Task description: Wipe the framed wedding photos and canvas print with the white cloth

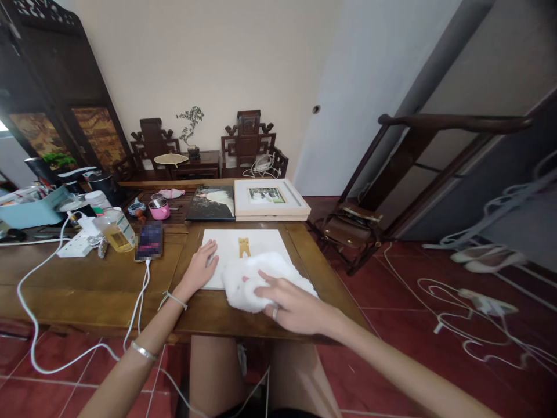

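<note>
A white rectangular board (270,237) lies flat on the wooden table (183,313), with a small gold-brown shape (244,247) near its middle. My left hand (202,264) rests on the board's left edge, fingers stretched out. A fluffy white cloth (278,268) covers the board's lower right part and hangs over its near edge onto the table. Bunching up a fold of this cloth is my right hand (282,299), its fingers closed on it.
Behind the board lie a white picture frame (300,204) and a dark picture (200,203). To the left are a phone (148,241) on its cable, a bottle of yellowish liquid (117,232), a power strip (75,244) and a pink cup (159,209). A wooden chair (369,191) stands right.
</note>
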Motion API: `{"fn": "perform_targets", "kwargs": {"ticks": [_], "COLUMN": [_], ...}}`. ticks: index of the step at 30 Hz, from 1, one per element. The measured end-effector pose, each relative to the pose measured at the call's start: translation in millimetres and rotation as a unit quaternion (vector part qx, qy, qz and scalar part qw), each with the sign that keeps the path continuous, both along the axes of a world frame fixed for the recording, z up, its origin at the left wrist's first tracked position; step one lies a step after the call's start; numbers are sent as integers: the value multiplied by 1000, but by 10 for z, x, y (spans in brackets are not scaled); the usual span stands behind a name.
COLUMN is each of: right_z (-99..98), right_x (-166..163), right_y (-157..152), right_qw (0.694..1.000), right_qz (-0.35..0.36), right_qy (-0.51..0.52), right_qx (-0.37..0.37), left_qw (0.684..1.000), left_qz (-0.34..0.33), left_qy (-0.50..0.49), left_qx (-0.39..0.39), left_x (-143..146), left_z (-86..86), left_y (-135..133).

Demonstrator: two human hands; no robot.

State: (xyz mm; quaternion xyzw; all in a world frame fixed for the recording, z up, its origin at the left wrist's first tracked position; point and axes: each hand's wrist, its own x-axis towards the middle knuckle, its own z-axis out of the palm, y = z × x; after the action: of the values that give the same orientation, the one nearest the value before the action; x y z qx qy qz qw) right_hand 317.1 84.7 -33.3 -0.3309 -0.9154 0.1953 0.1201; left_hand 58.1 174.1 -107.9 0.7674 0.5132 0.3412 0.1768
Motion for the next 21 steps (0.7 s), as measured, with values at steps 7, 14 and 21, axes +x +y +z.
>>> {"fn": "perform_targets", "kwargs": {"ticks": [7, 14, 21], "right_z": [-107, -166, -125], "right_x": [-59, -543, -401], "right_y": [1028, 1222, 310], "right_qw": [989, 975, 995], "right_qz": [-148, -207, -28], "right_qy": [-1, -11, -43], "right_qx": [27, 79, 86], "left_qw": [1000, 1000, 1000], "left_qz": [1, 3, 1], "left_qy": [-5, 6, 23], "left_qx": [-3, -2, 3], "left_x": [-5, -6, 11], "left_z": [1, 9, -4], "left_y": [5, 8, -10]}}
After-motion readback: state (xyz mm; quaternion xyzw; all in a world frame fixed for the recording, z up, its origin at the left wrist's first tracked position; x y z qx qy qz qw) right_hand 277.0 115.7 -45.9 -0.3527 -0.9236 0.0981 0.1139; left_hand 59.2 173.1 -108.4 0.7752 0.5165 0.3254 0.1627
